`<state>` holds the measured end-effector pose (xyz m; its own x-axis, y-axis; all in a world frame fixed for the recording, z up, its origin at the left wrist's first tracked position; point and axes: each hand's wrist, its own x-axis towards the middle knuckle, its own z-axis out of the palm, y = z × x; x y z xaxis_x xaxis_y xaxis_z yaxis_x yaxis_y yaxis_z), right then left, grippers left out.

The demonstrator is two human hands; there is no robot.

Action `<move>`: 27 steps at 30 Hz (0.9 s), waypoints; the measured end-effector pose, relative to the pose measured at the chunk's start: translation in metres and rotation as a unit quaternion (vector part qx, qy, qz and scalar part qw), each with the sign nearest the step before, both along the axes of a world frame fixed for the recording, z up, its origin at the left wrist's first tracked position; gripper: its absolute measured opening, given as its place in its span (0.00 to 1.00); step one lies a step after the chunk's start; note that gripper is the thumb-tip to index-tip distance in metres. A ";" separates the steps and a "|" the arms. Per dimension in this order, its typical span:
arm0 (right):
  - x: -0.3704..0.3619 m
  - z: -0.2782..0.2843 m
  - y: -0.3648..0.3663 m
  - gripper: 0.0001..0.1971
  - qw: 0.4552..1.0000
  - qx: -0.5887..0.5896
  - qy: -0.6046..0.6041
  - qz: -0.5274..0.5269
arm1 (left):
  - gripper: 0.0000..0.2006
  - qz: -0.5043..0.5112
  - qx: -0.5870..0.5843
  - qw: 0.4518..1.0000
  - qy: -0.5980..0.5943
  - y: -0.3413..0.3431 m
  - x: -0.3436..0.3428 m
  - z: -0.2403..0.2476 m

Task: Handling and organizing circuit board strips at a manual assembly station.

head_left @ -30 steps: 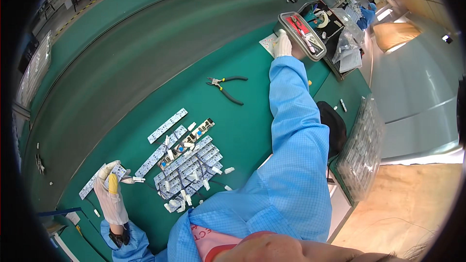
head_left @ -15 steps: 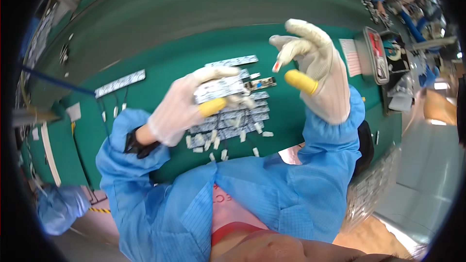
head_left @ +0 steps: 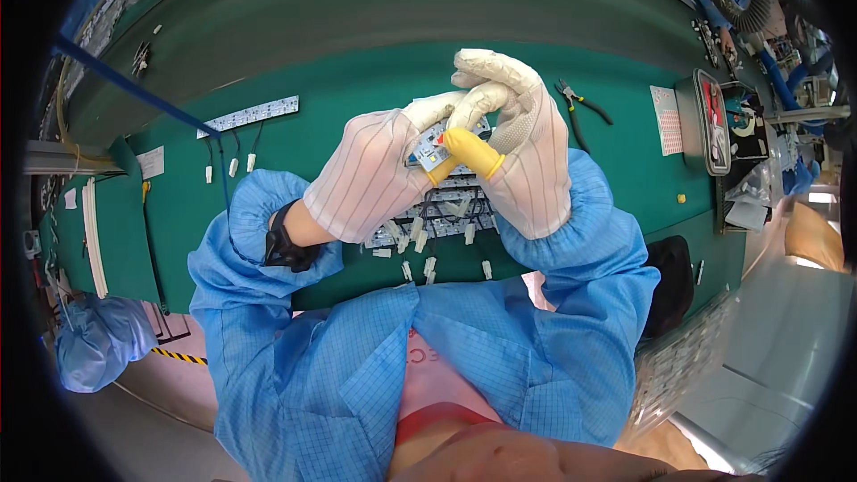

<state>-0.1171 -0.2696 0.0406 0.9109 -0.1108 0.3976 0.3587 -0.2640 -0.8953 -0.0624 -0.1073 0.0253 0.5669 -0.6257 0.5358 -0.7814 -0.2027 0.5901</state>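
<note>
Above the middle of the bench, my gloved left hand (head_left: 379, 170) is closed around a white LED circuit board (head_left: 428, 153). My gloved right hand (head_left: 513, 143), with a yellow cover on its thumb, pinches at the same board. A bit of a small red-and-white piece (head_left: 438, 138) shows under its fingertips, against the board; it looks like a sticker. Beneath both hands lie several more LED boards (head_left: 437, 226) with dark wires and white connectors (head_left: 418, 230) toward me. My hands hide part of this stack.
Another LED strip (head_left: 250, 115) with wired connectors lies on the left. Yellow-and-black cutting pliers (head_left: 580, 107) lie right of my hands. Farther right are a sheet of small red-marked labels (head_left: 666, 119) and a metal tray (head_left: 703, 120) of tools. A blue cord (head_left: 134, 80) hangs at left.
My right hand has moved left, bringing the small red-and-white piece to the board in my left hand. The pliers now show. The whole view has shifted slightly.
</note>
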 end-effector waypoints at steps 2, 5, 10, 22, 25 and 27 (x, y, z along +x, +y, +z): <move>0.001 -0.001 0.001 0.28 1.000 0.003 -0.004 0.002 | 0.22 0.009 0.013 1.000 -0.014 0.002 0.000 -0.004; 0.003 -0.003 0.006 0.28 1.000 -0.003 -0.013 -0.003 | 0.22 0.018 0.023 0.999 -0.015 0.004 0.000 -0.006; 0.010 -0.011 0.005 0.33 0.977 -0.172 -0.114 -0.050 | 0.25 -0.002 -0.030 0.999 -0.018 -0.004 0.004 0.000; 0.015 -0.023 -0.010 0.35 0.993 -0.081 0.044 0.077 | 0.21 -0.034 0.014 0.999 0.010 -0.002 0.003 -0.019; 0.004 -0.003 -0.020 0.32 0.985 -0.040 0.123 0.114 | 0.22 -0.026 0.003 0.996 0.085 -0.004 0.001 -0.001; -0.005 -0.003 -0.037 0.29 0.962 0.112 0.178 0.173 | 0.22 -0.044 -0.034 0.995 0.086 -0.014 0.008 0.004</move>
